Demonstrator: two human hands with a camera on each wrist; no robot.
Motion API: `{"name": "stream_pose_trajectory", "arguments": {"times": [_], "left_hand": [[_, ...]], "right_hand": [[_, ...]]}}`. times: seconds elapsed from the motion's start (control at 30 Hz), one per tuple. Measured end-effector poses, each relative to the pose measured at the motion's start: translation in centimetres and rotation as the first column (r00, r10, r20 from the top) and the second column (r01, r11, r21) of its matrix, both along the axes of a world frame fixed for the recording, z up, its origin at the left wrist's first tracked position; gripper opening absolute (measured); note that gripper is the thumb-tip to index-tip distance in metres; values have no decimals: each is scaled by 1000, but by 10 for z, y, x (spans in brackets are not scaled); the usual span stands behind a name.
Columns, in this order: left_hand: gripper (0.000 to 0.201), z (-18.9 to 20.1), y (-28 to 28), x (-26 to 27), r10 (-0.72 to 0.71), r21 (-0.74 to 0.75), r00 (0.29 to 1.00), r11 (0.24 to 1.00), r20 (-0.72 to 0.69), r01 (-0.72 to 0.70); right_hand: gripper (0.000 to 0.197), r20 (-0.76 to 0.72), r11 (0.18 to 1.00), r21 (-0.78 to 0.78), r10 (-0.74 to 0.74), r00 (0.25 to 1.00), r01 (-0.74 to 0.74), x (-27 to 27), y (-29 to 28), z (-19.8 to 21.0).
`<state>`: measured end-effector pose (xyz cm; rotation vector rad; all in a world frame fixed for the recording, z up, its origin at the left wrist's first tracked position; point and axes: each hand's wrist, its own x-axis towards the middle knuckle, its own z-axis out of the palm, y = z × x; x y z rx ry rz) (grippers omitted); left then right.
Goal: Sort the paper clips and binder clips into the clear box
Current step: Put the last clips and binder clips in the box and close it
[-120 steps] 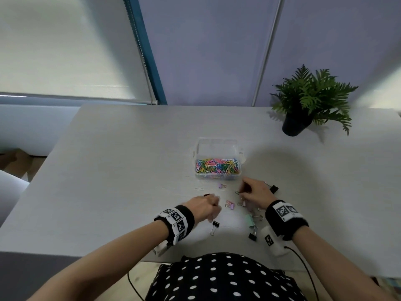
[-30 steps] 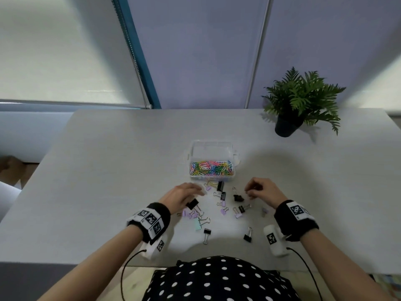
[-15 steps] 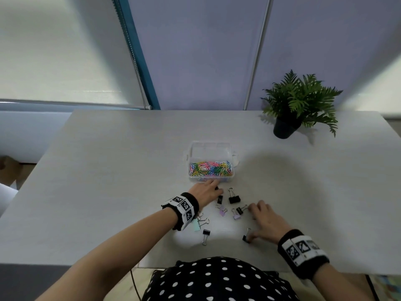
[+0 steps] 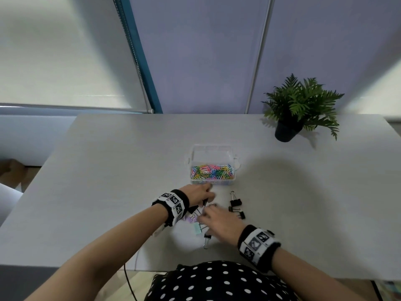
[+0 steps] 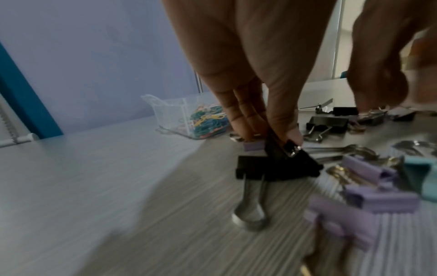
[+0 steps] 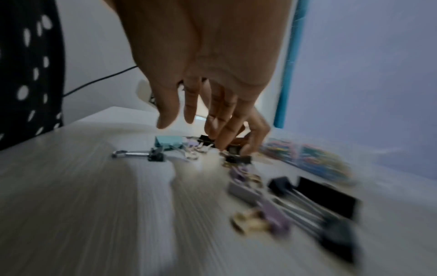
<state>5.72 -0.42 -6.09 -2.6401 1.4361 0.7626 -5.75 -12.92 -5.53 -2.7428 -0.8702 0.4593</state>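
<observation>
1. Left hand (image 5: 248, 78): fingertips pinched on a small black metal binder clip (image 5: 279, 166), silver wire handles hanging down to the pale grey wood-grain table (image 4: 108, 181).
2. Right hand (image 6: 208, 78): fingers extended and relaxed, lowered over the scattered lilac, mint and black binder clips (image 6: 246, 179); nothing grasped as far as the blurred wrist view shows.
3. Clear rectangular plastic box (image 4: 212, 165): open, near half filled with multicoloured wire paper clips (image 4: 212, 172), far half apparently empty.
4. Key relation: box directly ahead of both hands, just beyond the left fingertips, long axis running left to right across the table. Left hand nearer; right hand farther back, over the pile.
5. Judged next move: short forward carry of the pinched clip over the near wall, probably into the empty far half.
6. Remaining loose clips: between the hands and to the right, two black ones (image 4: 236, 205) near the box's front right corner.
</observation>
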Motion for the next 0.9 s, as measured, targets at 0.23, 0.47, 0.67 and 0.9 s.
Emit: {"name": "stream_pose_trajectory", "arguments": {"times": [0.23,0.47,0.67,0.9], "left_hand": [[10,-1,16,4,-5,-103,1000,995,6,6],[22,0,10,2,109,-47,993,993,-54,-112],[39,4,7,-2,253,-38,962,965,-103,-258],[48,-1,10,-2,303,12,950,953,-69,-303]], "right_hand": [[46,-96,999,-47,16,995,-20,8,16,-10],[24,-213,959,233,-111,971,161,14,-25,-17],[23,-380,771,359,-394,837,526,29,-59,-12],[35,-235,967,90,-212,949,238,22,-41,-11]]}}
